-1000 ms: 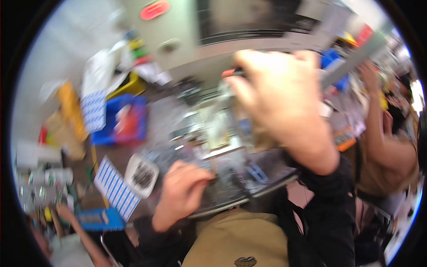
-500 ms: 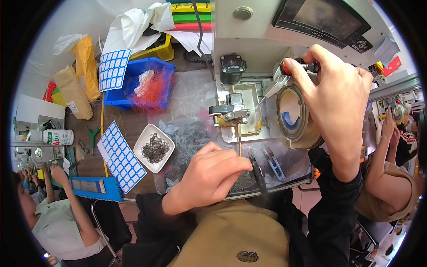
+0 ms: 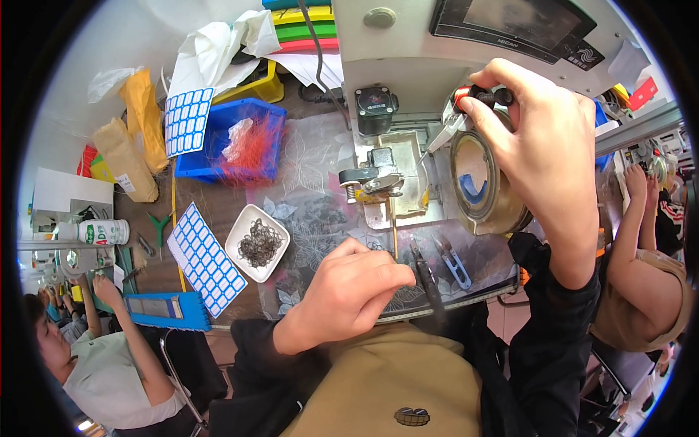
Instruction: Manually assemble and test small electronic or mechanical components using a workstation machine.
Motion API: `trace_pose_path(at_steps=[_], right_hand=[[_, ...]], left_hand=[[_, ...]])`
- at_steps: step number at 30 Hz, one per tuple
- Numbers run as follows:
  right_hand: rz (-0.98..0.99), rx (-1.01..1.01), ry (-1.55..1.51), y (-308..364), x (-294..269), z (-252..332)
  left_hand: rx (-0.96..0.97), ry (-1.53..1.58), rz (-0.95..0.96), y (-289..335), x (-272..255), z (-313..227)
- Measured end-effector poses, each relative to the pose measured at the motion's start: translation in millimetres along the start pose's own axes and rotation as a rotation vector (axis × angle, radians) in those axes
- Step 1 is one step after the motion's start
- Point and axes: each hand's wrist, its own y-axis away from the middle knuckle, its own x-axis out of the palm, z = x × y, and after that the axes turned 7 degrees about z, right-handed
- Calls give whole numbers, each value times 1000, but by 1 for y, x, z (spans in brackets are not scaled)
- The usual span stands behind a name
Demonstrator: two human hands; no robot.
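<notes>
My right hand (image 3: 542, 142) is closed around a black-and-red handle (image 3: 482, 97) with a pale, tapered tip ending in a thin needle. The needle points down at the metal fixture (image 3: 382, 177) of the machine. Beneath that hand a wide roll of tape (image 3: 484, 182) stands on edge, a blue piece inside its core. My left hand (image 3: 349, 291) is held in a pinch near the table's front edge. What its fingertips hold, if anything, is too small to make out. From the fixture a thin brown rod (image 3: 395, 229) runs toward that hand.
Thread snips (image 3: 453, 262) and a dark slender tool (image 3: 426, 277) lie by the front edge. Leftward are a white dish (image 3: 279, 264) of black rings, label sheets (image 3: 207, 258) and a blue bin (image 3: 196, 171) with red strands. A screen (image 3: 513, 29) overhangs the machine. People sit on both sides.
The whole view has shifted slightly, with the bench items on the left sitting a little farther right. Both hands keep nearly the same pose and place at the machine.
</notes>
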Motion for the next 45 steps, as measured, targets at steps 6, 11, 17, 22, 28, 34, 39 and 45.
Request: trace_pose_path(at_steps=[6, 11, 17, 22, 28, 34, 39, 45], right_hand=[[-83, 24, 114, 3, 0, 10], [-187, -4, 271, 1, 8, 4], [-68, 10, 55, -1, 2, 3], [-32, 18, -43, 1, 2, 2], [-294, -97, 0, 29, 11, 4], [-56, -385, -213, 101, 7, -4], [277, -418, -290, 128, 23, 1], [475, -440, -143, 126, 66, 10]], left_hand=[[-38, 14, 33, 3, -3, -4], [-32, 15, 13, 2, -1, -4], [-14, 10, 69, 6, 0, -4], [-15, 21, 71, 8, 3, -5], [-29, 20, 55, 12, 3, -4], [-35, 24, 68, 14, 1, -6], [-35, 29, 69, 16, 2, -6], [-48, 69, -3, 17, 6, -7]])
